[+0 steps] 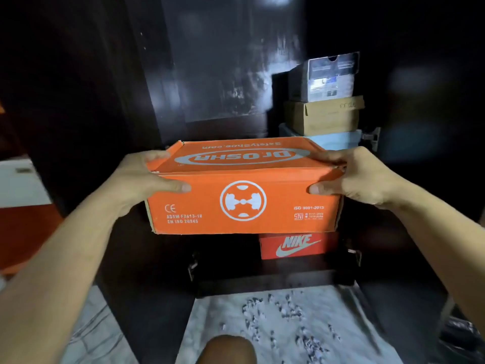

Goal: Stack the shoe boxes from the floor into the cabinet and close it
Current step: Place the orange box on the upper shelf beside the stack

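I hold an orange shoe box (244, 190) with white logos in front of the open dark cabinet (210, 74). My left hand (147, 179) grips its left end and my right hand (362, 177) grips its right end, thumbs on the near face. Inside the cabinet at the right stands a stack: a red Nike box (296, 245) at the bottom, then a light blue box (341, 140), a brown cardboard box (322, 116) and a grey box (325, 77) on top. The orange box hides the middle of that stack.
The cabinet's left side is dark behind the orange box. A dark open door (65, 101) stands at the left, with a white and red object (21, 206) beyond it. Speckled grey floor (275, 324) lies below, and my knee (231, 350) shows at the bottom edge.
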A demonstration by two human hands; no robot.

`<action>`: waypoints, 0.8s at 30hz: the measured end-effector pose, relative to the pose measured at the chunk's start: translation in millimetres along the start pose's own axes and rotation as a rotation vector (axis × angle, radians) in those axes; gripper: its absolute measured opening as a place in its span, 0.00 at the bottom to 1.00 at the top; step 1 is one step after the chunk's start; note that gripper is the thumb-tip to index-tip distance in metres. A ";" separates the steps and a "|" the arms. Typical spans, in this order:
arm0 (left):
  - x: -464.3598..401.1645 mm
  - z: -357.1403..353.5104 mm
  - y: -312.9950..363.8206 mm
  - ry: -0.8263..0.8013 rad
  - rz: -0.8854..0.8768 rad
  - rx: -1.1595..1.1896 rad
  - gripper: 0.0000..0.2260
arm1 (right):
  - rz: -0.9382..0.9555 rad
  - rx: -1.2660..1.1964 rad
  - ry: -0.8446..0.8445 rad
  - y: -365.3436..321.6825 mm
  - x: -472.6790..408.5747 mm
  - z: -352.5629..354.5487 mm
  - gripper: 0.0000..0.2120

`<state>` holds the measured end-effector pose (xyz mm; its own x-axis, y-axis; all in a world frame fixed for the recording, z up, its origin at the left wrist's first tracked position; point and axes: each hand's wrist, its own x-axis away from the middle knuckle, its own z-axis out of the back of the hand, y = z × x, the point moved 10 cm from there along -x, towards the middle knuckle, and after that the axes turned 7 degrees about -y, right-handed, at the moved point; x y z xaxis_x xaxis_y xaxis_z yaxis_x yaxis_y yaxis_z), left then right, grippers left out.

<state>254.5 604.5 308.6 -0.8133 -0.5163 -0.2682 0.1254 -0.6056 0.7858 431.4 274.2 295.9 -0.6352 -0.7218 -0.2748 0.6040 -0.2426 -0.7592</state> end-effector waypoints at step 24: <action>-174.7 -36.7 -28.4 0.446 -0.020 -0.473 0.23 | -0.004 0.858 0.359 45.6 -230.0 -15.7 0.19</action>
<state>413.8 689.7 312.7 -0.5171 -0.6423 -0.5657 0.4321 -0.7664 0.4753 597.5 439.4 315.2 -0.6623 -0.5107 -0.5481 0.6597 -0.7444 -0.1035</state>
